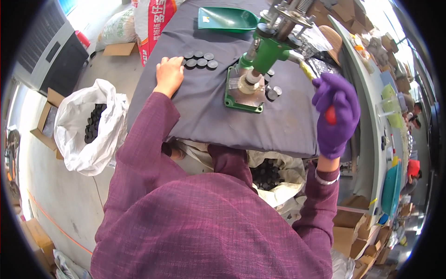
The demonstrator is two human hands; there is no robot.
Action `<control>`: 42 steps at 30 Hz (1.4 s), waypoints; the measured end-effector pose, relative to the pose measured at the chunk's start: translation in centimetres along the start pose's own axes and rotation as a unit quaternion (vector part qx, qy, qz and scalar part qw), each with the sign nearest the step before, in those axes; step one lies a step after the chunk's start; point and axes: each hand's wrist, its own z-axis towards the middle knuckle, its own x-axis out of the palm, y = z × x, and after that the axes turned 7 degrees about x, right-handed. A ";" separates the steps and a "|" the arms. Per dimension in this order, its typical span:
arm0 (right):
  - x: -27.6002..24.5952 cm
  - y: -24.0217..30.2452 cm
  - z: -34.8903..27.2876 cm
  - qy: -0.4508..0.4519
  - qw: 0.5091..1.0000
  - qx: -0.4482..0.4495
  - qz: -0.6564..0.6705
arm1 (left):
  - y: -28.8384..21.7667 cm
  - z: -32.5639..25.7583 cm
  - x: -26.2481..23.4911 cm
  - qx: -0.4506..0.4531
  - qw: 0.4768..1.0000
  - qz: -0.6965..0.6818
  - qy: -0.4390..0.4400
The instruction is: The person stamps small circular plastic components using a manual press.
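Bare, with fingers bent and close together, my left hand [169,74] rests on the cloth at the left end of a cluster of round black caps [201,63]. Its fingertips meet the nearest caps; what lies under them is hidden. A purple glove with a red spot covers my right hand [338,111], its fingers curled round the end of the lever [307,69] of a green hand press [271,56]. Below the press's ram, a pale round piece [247,85] sits on the metal base plate. More round pieces [274,93] lie just right of the base.
A green scoop tray [227,21] lies at the table's far side. One white sack [69,125] of black caps stands on the floor at left, another sack [283,193] under the table's front edge. Along the right runs a long bench [367,102]; cardboard boxes [346,225] sit below.
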 end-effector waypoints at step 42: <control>1.5 -6.7 -5.3 -0.021 0.988 -0.155 -0.015 | -16.2 0.1 -0.2 0.025 0.908 -0.404 -0.108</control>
